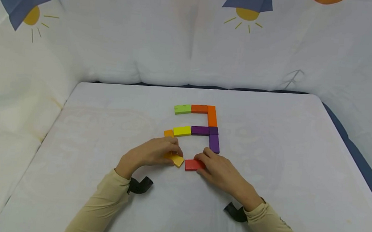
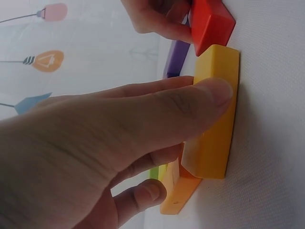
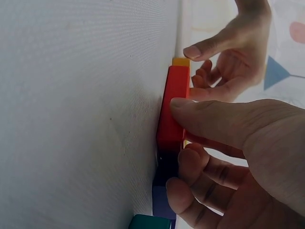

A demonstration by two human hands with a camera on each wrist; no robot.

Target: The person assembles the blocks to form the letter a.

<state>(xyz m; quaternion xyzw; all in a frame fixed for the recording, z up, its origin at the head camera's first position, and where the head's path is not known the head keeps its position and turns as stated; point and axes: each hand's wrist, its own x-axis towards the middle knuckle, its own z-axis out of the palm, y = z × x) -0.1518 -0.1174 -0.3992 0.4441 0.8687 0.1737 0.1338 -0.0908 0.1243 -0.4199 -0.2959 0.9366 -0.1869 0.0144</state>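
Observation:
My left hand (image 1: 155, 152) pinches a yellow-orange block (image 2: 217, 119) between thumb and fingers, flat against the tabletop. To its right, my right hand (image 1: 219, 169) pinches a red block (image 1: 193, 165), its thumb on the near side. In the head view a narrow gap parts the two blocks. Beyond the left fingers lies an orange block (image 1: 169, 133), joining a yellow block (image 1: 182, 131) and a purple block (image 1: 200, 131) in a row. Another purple block (image 1: 214, 143) runs down toward the right fingertips. Under the right hand, a dark blue block (image 3: 163, 202) and a teal block (image 3: 150, 222) show only in the right wrist view.
Farther back, a lime green block (image 1: 182, 109) and an orange-red block (image 1: 199, 109) form a top row, with an orange block (image 1: 212, 116) turning down from it. A white cloth (image 1: 285, 145) covers the table. A printed curtain (image 1: 166, 38) hangs behind.

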